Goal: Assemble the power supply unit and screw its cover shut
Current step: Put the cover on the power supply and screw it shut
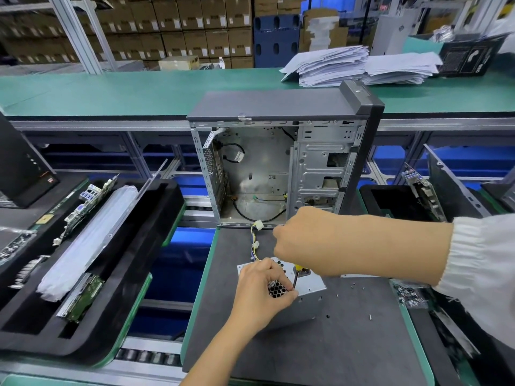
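A grey mat (pixel 320 344) is lying on a green-edged conveyor bench, with stacked cardboard boxes (pixel 181 26) and paper piles (pixel 362 65) sitting behind. No label text is reading clearly. The power supply unit (pixel 303 299) is resting on the mat, just in front of the open computer case (pixel 278 162). The left hand (pixel 262 291) is gripping its vented corner; the right hand (pixel 309 240) is clenching a yellow-handled screwdriver (pixel 296 275), tip touching the cover.
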`<state>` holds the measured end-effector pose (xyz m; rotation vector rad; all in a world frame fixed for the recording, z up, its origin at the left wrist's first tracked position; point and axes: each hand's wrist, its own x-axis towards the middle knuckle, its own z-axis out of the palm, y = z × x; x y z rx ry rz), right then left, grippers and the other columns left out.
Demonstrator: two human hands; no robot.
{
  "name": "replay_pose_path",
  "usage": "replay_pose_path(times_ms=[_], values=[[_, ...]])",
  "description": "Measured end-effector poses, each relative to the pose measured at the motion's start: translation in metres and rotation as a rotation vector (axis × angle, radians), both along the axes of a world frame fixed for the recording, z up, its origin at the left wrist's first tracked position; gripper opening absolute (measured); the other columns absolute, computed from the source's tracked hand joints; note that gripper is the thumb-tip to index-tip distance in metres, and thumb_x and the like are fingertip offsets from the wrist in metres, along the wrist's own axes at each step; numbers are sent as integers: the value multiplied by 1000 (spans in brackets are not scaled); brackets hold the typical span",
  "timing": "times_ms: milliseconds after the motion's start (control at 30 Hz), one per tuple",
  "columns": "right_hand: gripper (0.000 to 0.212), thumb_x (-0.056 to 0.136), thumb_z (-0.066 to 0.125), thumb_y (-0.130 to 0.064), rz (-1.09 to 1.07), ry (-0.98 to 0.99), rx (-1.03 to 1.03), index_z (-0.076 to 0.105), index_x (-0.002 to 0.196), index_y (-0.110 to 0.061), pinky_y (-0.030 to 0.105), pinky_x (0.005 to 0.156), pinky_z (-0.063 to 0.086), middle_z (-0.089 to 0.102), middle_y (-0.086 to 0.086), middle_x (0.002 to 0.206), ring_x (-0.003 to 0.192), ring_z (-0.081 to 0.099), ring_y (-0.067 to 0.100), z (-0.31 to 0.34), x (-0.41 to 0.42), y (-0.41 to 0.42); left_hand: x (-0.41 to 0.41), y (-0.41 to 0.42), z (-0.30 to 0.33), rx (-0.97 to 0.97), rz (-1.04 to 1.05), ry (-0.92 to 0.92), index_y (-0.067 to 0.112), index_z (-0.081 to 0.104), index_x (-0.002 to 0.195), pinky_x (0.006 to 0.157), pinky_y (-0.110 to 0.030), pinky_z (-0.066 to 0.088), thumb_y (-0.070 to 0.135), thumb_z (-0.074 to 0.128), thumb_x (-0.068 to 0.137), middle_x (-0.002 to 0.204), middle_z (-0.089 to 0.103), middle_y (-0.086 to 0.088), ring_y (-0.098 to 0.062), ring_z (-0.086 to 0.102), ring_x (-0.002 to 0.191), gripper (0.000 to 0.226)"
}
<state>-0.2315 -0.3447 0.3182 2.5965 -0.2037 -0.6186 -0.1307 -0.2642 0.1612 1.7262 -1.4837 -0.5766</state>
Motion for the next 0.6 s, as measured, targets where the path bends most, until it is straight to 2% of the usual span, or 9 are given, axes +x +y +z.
replay_pose_path(times_ms=[100, 233, 300, 367, 467, 533, 600], values=[[42, 75, 63, -3, 25, 21, -21, 27, 58, -15, 22, 46, 19, 31, 1, 60, 48, 27, 14, 0, 2, 0, 0, 0, 0, 0, -14, -11, 29, 72, 69, 94, -25, 36, 25, 82, 73, 86, 62, 13, -4, 52, 94, 11], [39, 80, 58, -2, 24, 43, -44, 27, 59, -14, 21, 48, 21, 29, 1, 58, 49, 27, 13, 2, 2, 1, -1, -1, -1, -13, -29, -24, 29, 72, 69, 95, -34, 39, 25, 81, 72, 85, 61, 14, -5, 54, 92, 11], [30, 84, 54, -5, 28, 55, -41, 31, 65, -13, 22, 47, 21, 27, 1, 60, 49, 25, 14, 1, 1, 2, -1, 0, -2, -8, -12, -6, 31, 70, 68, 95, -33, 39, 27, 82, 71, 86, 62, 15, -2, 52, 94, 13], [17, 87, 53, -10, 8, 64, -5, 37, 85, -13, 25, 45, 19, 28, 0, 61, 49, 25, 15, -1, -1, 2, 0, 0, -3, -10, -10, 22, 29, 70, 68, 95, -34, 41, 27, 82, 70, 87, 63, 14, -3, 53, 95, 13], [21, 87, 56, -11, 5, 42, 18, 46, 106, -11, 26, 43, 16, 41, 4, 78, 52, 27, 18, -2, -4, 1, 0, 0, -3, -3, -24, 26, 28, 71, 68, 93, -38, 43, 27, 83, 70, 86, 62, 13, -8, 55, 95, 12], [19, 85, 55, -6, 45, 14, 12, 52, 104, -11, 26, 43, 14, 42, 6, 90, 52, 26, 18, -3, -4, 2, 0, 0, -2, -3, -3, 25, 30, 70, 67, 94, -35, 42, 26, 83, 69, 86, 62, 15, -5, 53, 96, 14], [15, 82, 55, -2, 89, 6, 0, 52, 91, -14, 26, 44, 14, 38, 5, 85, 58, 34, 20, -4, -2, 4, -1, 0, -2, -13, 4, 34, 37, 66, 62, 93, -36, 43, 25, 82, 69, 85, 64, 13, -4, 54, 96, 21]])
